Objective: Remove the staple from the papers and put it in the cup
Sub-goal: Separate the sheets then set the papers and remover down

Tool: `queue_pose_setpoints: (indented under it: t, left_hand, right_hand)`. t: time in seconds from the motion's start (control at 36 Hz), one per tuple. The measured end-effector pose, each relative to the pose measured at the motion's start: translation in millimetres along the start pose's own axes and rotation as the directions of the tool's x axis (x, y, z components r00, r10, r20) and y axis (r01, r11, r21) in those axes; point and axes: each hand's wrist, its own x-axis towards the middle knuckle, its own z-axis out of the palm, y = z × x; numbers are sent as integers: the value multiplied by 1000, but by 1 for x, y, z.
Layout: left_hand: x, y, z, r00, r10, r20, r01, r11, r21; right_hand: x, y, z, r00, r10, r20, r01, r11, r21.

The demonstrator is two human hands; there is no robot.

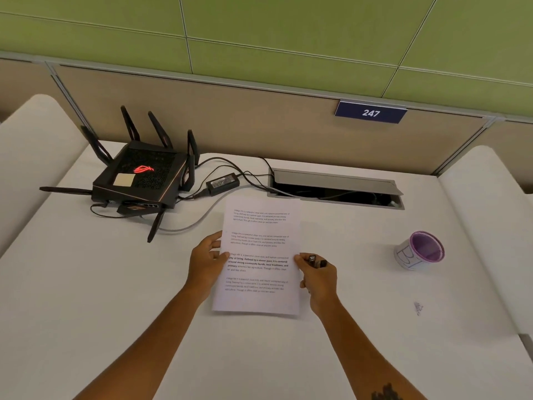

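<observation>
The printed white papers [259, 249] are held a little above the white desk at the centre. My left hand [208, 261] grips their left edge, thumb on top. My right hand [317, 272] pinches the right edge and also holds a small black staple remover [315, 261] between its fingers. The staple itself is too small to make out. A paper cup [415, 252] with a purple inside and pen marks on its wall stands upright on the desk to the right of my right hand.
A black router [141, 177] with several antennas sits at the back left, with a power brick [222, 183] and cables [199, 217] trailing toward the papers. An open cable hatch [334, 186] lies behind the papers. A beige partition with a "247" sign [370, 112] closes the back.
</observation>
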Motion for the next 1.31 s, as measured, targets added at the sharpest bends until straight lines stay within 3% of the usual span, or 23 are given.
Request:
queue_pose_setpoints:
  t: [0.36, 0.64, 0.89, 1.08, 1.31]
  left_hand:
    - [79, -19, 6, 999, 45, 13, -46, 974, 223]
    - [92, -29, 11, 991, 130, -14, -112, 901, 419]
    - [92, -35, 9, 989, 146, -34, -113, 874, 473]
    - [90, -31, 7, 990, 138, -30, -109, 883, 456]
    - [83, -32, 8, 987, 157, -38, -126, 894, 430]
  right_hand:
    - [63, -4, 41, 997, 49, -52, -58, 979, -194]
    - [85, 10, 49, 995, -60, -75, 22, 901, -433]
    - [87, 13, 54, 987, -136, -91, 57, 805, -591]
    - [87, 12, 55, 986, -134, -103, 50, 812, -582]
    - [97, -1, 38, 999, -47, 9, 47, 917, -396]
